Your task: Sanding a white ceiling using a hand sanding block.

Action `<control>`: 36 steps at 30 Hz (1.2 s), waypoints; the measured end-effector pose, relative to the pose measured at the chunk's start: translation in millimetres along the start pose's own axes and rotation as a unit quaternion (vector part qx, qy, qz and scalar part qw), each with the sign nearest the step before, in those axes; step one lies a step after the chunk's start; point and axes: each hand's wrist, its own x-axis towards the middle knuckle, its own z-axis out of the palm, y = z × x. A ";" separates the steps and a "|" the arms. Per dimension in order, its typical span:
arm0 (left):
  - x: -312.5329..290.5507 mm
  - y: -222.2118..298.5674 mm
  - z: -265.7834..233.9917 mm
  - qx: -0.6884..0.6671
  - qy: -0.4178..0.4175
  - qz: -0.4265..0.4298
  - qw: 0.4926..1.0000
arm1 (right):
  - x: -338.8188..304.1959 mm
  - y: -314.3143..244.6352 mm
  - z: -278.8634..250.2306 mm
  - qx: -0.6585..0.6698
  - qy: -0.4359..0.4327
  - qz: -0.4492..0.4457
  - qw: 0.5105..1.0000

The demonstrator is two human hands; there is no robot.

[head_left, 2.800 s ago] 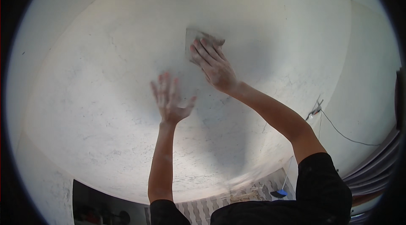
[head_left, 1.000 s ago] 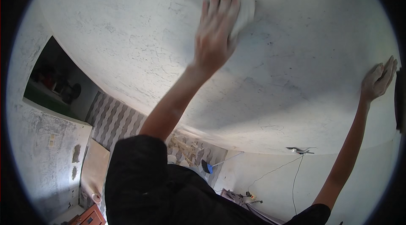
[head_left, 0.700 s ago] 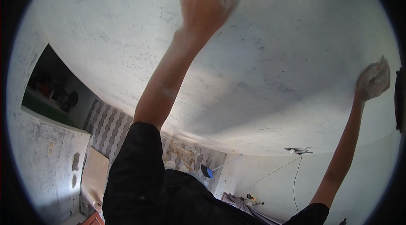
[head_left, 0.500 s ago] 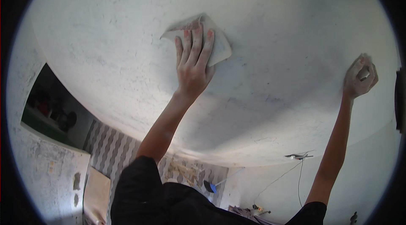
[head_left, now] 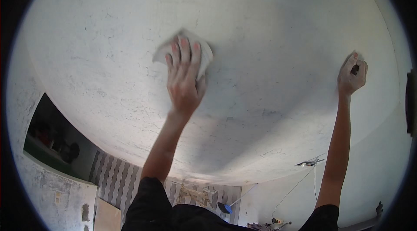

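Note:
My left hand (head_left: 186,79), coated in pale dust, presses a whitish sheet of sandpaper (head_left: 204,53) against the wall (head_left: 243,22). Its fingers lie long across the sheet, slightly blurred; the sheet's edges stick out on both sides and above. Well to the right, my right hand (head_left: 352,74) is held up at the wall with fingers curled in toward the thumb, leaving a small dark gap. Dust covers it too. Whether anything sits in that curl is hidden. Fine cracks and grey smudges mark the wall around the left hand.
Low on the left, a dark opening (head_left: 56,137) is set above a stained half wall (head_left: 52,187). Below are a patterned floor (head_left: 115,172), a tan board (head_left: 107,216) and a blue broom or dustpan (head_left: 225,207). A lit lamp with hanging wires (head_left: 309,163) is at lower right.
The view has tilted, and the wall's marks slide left and down in it. My left hand with the sandpaper shifts similarly. The sheet's brown folded corner no longer shows. My right hand stays curled.

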 end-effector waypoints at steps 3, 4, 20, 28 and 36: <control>62.3 -6.5 -8.5 0.011 0.042 0.021 0.999 | 2.3 3.9 -2.3 -0.005 -0.005 -0.024 1.000; 75.6 -2.9 -11.2 -0.002 0.050 0.011 0.999 | 4.2 5.2 -2.6 -0.014 -0.008 -0.024 1.000; 51.7 14.1 -9.2 0.000 0.030 -0.011 0.999 | 6.8 3.0 -0.6 0.023 -0.012 -0.023 0.999; 7.9 18.2 2.6 0.012 -0.018 0.034 0.999 | 1.2 8.8 3.6 0.045 0.002 -0.085 0.995; -44.4 33.1 13.0 -0.038 -0.029 -0.013 0.999 | 5.4 16.7 -1.6 -0.002 -0.024 -0.059 0.998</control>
